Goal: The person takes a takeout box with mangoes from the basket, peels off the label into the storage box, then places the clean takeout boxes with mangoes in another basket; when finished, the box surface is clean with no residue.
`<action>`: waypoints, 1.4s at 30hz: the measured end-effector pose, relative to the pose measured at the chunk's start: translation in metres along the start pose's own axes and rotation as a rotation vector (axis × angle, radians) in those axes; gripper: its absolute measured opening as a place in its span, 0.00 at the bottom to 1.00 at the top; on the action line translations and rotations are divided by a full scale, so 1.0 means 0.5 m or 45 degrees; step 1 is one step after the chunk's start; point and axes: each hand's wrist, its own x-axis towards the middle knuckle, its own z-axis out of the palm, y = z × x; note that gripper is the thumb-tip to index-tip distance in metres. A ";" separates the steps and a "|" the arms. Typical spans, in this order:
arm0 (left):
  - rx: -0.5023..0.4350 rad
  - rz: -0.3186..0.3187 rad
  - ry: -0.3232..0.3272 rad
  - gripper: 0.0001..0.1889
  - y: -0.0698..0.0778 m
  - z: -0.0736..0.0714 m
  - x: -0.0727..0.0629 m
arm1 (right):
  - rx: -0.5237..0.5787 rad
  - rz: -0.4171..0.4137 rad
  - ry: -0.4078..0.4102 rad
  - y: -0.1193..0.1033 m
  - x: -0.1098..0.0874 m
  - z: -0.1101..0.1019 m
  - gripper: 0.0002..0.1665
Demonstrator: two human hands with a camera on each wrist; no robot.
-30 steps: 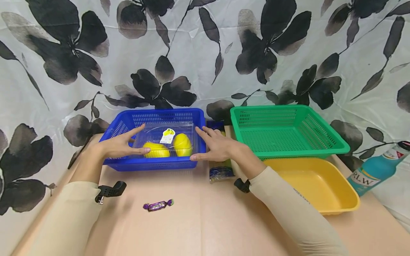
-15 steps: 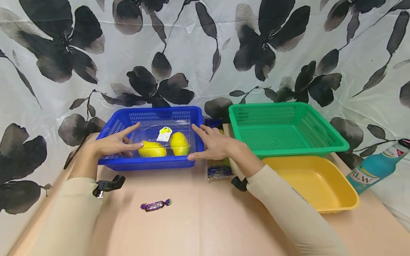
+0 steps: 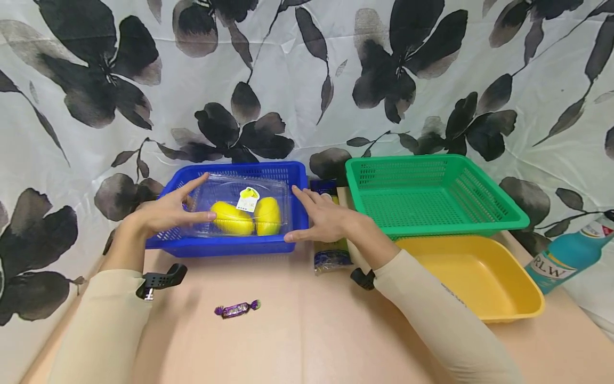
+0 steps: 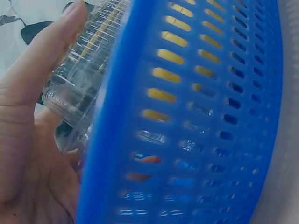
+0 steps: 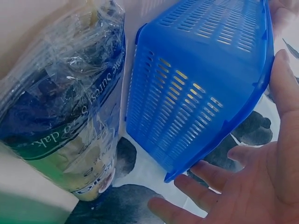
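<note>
In the head view a clear plastic clamshell box [image 3: 224, 188] lies partly inside the blue basket [image 3: 230, 246]. Two yellow fruits [image 3: 267, 216] show through it, and its lid bears a fruit label [image 3: 248, 199]. My left hand [image 3: 165, 214] holds the box's left end, thumb at the front and index finger reaching along the back. The left wrist view shows the box [image 4: 77, 88] rising above the basket rim on that side. My right hand [image 3: 326, 216] is spread at the basket's right end; in the right wrist view its fingers [image 5: 212, 173] lie straight along the rim.
A plastic-wrapped package [image 3: 331, 256] lies right of the blue basket. Further right are a green basket [image 3: 398, 210], a yellow basin [image 3: 479, 277] and a teal bottle [image 3: 563, 256]. A purple-wrapped candy [image 3: 237, 309] lies in front. A floral curtain [image 3: 307, 80] hangs behind.
The box's left end has come up and the box now sits at a slant. Its left fruit has turned and slid toward the other one. The right hand stays at the basket's right end.
</note>
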 end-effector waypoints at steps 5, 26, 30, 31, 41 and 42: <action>0.066 0.008 0.091 0.59 0.001 -0.008 -0.015 | 0.035 -0.025 0.021 0.001 -0.002 0.004 0.77; -0.049 0.091 0.257 0.60 0.063 -0.060 -0.112 | 0.097 -0.178 0.182 -0.009 -0.033 -0.020 0.77; -0.105 0.155 0.206 0.60 0.087 -0.049 -0.114 | 0.089 -0.267 0.226 -0.001 -0.057 -0.027 0.79; -0.131 0.172 0.192 0.60 0.092 -0.045 -0.114 | 0.081 -0.285 0.228 0.001 -0.066 -0.026 0.80; -0.193 0.319 0.171 0.60 0.139 -0.015 -0.129 | 0.065 -0.220 0.232 0.009 -0.158 -0.030 0.74; -0.195 0.326 0.173 0.61 0.144 -0.011 -0.131 | 0.066 -0.220 0.229 0.010 -0.163 -0.030 0.73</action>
